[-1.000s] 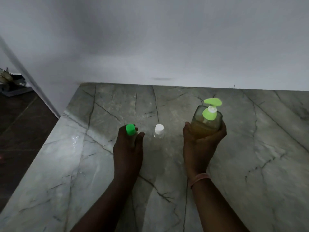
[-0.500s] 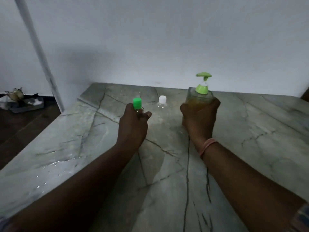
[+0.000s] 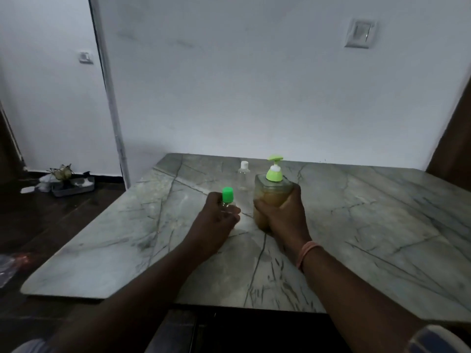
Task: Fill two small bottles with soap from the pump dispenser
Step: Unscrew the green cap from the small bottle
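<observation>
no readable text, labels or brands, pump dispenser [image 3: 271, 200] and small bottles unmarked

Dim, flat indoor light, soft focus, wide-angle bending at edges

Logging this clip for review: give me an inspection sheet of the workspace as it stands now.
Surface: grey veined marble table, no spills seen.
Job's things: green-capped bottle and pump dispenser both held; white-capped bottle stands free behind them, capped.
Clutter: nothing seen on the table.
Grippers: left hand around the green-capped bottle; right hand around the dispenser.
Cables: nothing seen.
Surroundings: white wall, wall switch, tray on the dark floor.
</observation>
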Motion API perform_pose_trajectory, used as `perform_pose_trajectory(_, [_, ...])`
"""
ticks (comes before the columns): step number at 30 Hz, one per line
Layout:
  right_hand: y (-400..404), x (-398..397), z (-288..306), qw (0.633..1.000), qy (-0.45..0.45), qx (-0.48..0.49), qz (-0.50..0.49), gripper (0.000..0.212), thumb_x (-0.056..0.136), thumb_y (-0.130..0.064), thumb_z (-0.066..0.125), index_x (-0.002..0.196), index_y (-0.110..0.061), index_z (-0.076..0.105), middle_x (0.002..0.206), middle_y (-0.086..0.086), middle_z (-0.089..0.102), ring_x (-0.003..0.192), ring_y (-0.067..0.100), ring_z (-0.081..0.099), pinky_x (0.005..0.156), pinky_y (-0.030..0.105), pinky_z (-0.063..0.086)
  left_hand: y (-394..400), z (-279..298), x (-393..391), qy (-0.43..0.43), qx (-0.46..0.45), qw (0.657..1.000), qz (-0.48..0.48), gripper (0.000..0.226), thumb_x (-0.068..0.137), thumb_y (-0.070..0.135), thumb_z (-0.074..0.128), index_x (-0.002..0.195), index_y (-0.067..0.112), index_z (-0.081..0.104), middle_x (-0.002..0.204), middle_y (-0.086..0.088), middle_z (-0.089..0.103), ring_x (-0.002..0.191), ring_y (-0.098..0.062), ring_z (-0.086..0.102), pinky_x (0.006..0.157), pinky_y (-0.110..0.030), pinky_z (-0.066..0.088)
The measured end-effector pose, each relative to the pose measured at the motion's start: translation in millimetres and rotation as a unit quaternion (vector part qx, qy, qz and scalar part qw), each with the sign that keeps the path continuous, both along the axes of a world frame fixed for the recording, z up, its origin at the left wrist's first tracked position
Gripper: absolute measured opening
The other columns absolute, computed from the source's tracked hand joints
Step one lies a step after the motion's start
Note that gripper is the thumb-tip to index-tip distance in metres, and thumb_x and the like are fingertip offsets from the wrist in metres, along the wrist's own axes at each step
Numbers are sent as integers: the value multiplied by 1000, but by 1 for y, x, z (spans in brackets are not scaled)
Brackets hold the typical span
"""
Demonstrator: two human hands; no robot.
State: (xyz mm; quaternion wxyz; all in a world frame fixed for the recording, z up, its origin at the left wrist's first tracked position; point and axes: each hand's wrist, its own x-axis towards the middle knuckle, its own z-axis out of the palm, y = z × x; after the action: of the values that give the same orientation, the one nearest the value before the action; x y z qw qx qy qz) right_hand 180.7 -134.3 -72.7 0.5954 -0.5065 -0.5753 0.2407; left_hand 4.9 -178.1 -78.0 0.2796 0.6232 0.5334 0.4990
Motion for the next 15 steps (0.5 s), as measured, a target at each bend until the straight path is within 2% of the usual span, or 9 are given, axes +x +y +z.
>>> perform_pose_trajectory(3, [0,-6,-1,1000,-9,4,24,72,65,-38,88,121,-38,42,102,-26,57,85,-22,56,62,4,45,-1,-4,-2,0,20,1000,-9,35,92,19,73,118,23,50,114,8,74,98,-4,71,89,-41,59])
perform_pose_trajectory(5, [2,-7,-1,999,-9,-5,34,75,67,-37,88,124,-38,39,105,-27,55,88,-21,56,72,13,49,2,-6,-3,-8,30,999,-9,34,91,18,74,116,24,52,114,8,75,100,-6,71,91,-45,58])
perform_pose_trajectory(7, [1,-8,-2,999,-11,-22,46,87,67,-39,89,135,-35,34,120,-18,54,103,-7,59,89,28,51,3,-9,-5,-20,35,999,-7,32,91,20,74,116,26,55,112,7,75,101,-9,71,91,-47,58])
perform_pose_trajectory(9, [-5,-10,2,999,-33,-23,9,107,66,-45,89,148,-28,22,143,0,37,128,14,44,101,31,41,5,-10,-8,-31,50,998,-4,28,91,21,74,114,28,59,106,6,76,98,-12,71,89,-45,58])
perform_pose_trajectory(10, [-8,-11,5,998,-56,11,-31,109,67,-48,87,149,-25,21,147,2,29,133,18,36,103,32,38,7,-11,-10,-39,58,998,-3,25,92,21,73,112,29,61,102,6,75,94,-12,71,86,-42,58])
perform_pose_trajectory(12, [-18,-16,13,977,-111,158,-90,83,76,-47,79,140,-19,34,137,3,32,128,21,39,103,36,43,9,-11,-13,-44,79,996,1,20,94,21,72,110,28,63,95,6,73,86,-8,69,76,-31,56])
perform_pose_trajectory(14, [-22,-27,25,944,-166,275,-77,42,89,-39,68,120,-18,49,114,0,46,101,13,52,83,34,53,8,-9,-14,-31,102,994,-1,19,97,21,68,114,27,63,94,8,70,84,0,66,71,-18,50])
perform_pose_trajectory(15, [-22,-35,33,941,-186,281,-41,28,92,-39,63,111,-21,51,98,-4,53,83,8,55,68,31,54,7,-8,-13,-25,106,994,-7,20,99,19,65,117,26,62,98,7,70,88,1,66,74,-18,50])
